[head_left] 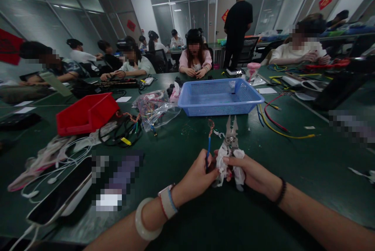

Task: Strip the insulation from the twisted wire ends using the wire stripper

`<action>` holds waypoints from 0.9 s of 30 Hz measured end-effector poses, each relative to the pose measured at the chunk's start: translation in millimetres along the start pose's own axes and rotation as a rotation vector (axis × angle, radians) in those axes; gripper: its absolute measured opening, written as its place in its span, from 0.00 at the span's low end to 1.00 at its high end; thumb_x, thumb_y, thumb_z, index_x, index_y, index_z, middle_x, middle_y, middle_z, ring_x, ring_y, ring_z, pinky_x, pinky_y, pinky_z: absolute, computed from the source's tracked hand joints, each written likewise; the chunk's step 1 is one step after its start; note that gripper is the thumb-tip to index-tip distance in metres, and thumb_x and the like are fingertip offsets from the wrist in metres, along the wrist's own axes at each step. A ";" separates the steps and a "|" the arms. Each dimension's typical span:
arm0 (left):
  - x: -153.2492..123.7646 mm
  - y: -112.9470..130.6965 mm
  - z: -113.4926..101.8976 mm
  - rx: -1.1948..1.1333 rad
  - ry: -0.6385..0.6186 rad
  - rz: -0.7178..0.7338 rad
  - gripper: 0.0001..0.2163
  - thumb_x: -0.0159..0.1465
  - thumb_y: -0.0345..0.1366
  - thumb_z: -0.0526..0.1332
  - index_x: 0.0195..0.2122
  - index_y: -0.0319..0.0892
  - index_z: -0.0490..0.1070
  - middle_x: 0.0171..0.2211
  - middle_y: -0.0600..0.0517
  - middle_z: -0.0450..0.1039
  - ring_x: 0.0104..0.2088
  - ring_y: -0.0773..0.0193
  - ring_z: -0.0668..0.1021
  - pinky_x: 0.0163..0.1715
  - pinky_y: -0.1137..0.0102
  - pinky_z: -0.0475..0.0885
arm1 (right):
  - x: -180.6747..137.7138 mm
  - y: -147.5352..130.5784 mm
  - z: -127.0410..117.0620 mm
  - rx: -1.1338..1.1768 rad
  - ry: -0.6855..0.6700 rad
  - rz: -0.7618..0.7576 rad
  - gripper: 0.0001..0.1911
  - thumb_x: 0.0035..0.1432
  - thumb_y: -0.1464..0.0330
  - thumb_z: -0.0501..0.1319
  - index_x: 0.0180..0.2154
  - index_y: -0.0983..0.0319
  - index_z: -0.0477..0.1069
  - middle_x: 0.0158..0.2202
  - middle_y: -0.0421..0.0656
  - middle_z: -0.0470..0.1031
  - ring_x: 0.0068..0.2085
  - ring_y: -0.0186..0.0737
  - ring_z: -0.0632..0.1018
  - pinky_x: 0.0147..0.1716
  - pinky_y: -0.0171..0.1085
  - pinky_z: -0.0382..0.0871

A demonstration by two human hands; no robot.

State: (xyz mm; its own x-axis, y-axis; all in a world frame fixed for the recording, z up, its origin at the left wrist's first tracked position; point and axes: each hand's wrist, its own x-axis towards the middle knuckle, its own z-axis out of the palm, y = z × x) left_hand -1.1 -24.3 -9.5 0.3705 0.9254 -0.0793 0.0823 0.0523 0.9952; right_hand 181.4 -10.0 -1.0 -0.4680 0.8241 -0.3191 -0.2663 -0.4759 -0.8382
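My left hand (202,171) is closed around a blue insulated wire (209,145), whose bare copper strands stand up at the top in a twisted bunch. In my right hand (249,167) is a pair of wire-stripping pliers (231,139), its grey jaws pointing away from me and slightly apart. White tissue-like wrapping (239,167) covers the pliers' handles. The fingertips of my left hand also touch the wrapped left handle. Part of the wire and several fingers are hidden behind the handles.
A blue plastic basket (216,109) stands ahead, a red bin (88,116) to the left. Between them lie a clear bag of wires (156,110) and loose cables. A phone (63,188) with white earphone cord is at near left. Yellow and red wires (288,132) lie right. Several people sit around.
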 end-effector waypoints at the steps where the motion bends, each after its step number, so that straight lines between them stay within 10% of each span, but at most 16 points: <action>1: 0.3 0.2 -0.2 -0.004 0.003 0.002 0.14 0.57 0.33 0.63 0.31 0.44 0.53 0.30 0.57 0.60 0.30 0.69 0.67 0.31 0.74 0.63 | -0.2 0.4 0.6 -0.009 0.006 -0.011 0.21 0.50 0.65 0.68 0.46 0.62 0.72 0.35 0.43 0.78 0.27 0.31 0.75 0.23 0.30 0.72; 10: -3.2 12.2 -0.8 0.136 -0.028 0.125 0.15 0.58 0.32 0.63 0.30 0.44 0.52 0.35 0.53 0.65 0.36 0.65 0.69 0.34 0.71 0.65 | -3.4 2.5 6.1 -0.142 -0.058 -0.006 0.25 0.50 0.60 0.68 0.50 0.61 0.70 0.26 0.37 0.72 0.19 0.25 0.66 0.17 0.28 0.66; 18: -3.8 18.2 -5.6 0.219 -0.020 0.107 0.15 0.60 0.37 0.63 0.46 0.41 0.61 0.30 0.58 0.57 0.28 0.70 0.63 0.30 0.74 0.62 | 2.0 -14.9 -22.3 -0.548 0.118 -0.296 0.24 0.54 0.57 0.62 0.49 0.64 0.68 0.21 0.36 0.69 0.20 0.33 0.70 0.19 0.34 0.68; 27: 4.9 17.8 -13.4 -0.094 0.044 0.007 0.11 0.64 0.44 0.56 0.35 0.41 0.62 0.30 0.55 0.66 0.22 0.73 0.61 0.23 0.75 0.57 | 3.5 -33.9 -47.6 -1.069 0.368 -0.664 0.15 0.57 0.60 0.60 0.44 0.60 0.69 0.38 0.44 0.75 0.37 0.41 0.76 0.38 0.40 0.70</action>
State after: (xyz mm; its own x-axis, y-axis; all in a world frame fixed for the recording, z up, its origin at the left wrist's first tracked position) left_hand -10.3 -13.8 8.6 0.3294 0.9415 -0.0715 -0.0087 0.0787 0.9969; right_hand 228.9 23.7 5.2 -0.2063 0.9216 0.3288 0.5196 0.3879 -0.7613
